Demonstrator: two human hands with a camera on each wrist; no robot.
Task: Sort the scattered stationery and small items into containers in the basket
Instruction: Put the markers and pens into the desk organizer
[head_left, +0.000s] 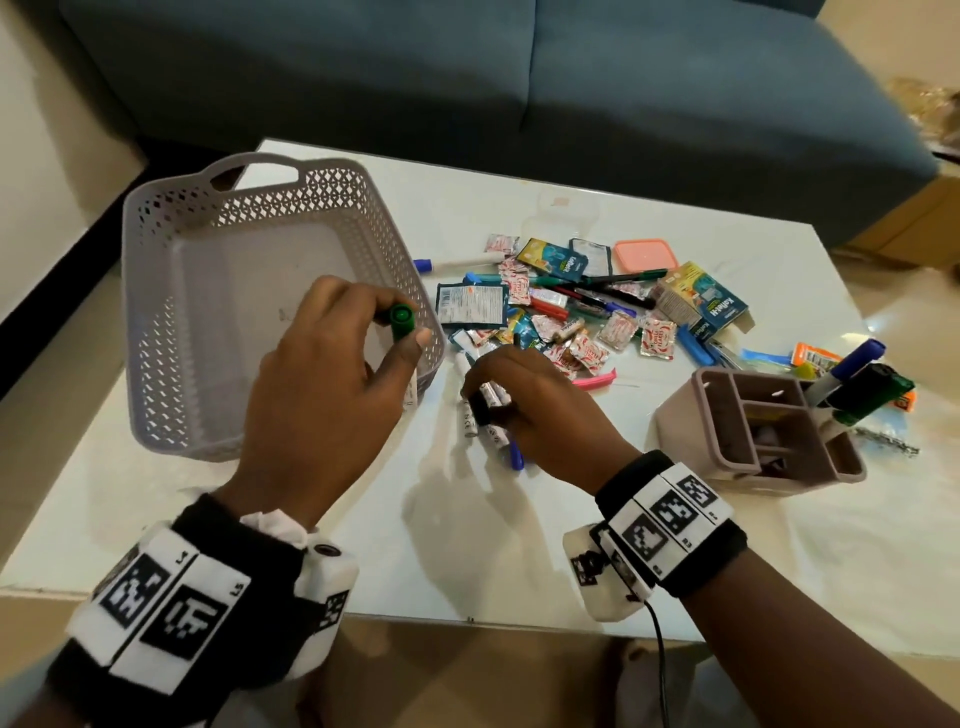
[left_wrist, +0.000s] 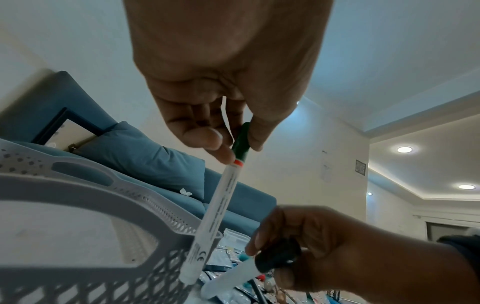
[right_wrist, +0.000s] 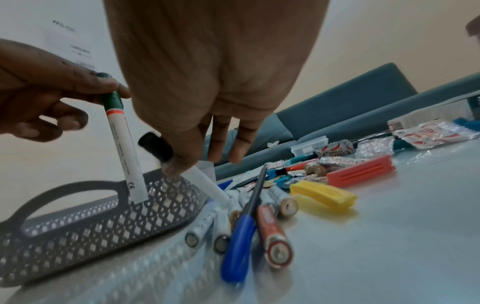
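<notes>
Left hand (head_left: 332, 364) pinches the green-capped marker (left_wrist: 221, 205) upright by its cap beside the basket (head_left: 156, 322) corner, right hand (head_left: 524, 410) pinches a black-capped marker (right_wrist: 166, 156) off the table (head_left: 519, 545) pile, likely batching both for the organizer (head_left: 737, 431).

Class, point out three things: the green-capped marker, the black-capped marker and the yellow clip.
green-capped marker (right_wrist: 124, 144), right wrist view, on its white barrel.
black-capped marker (right_wrist: 155, 147), right wrist view, on its black cap.
yellow clip (right_wrist: 322, 194), right wrist view, on its top face.
</notes>
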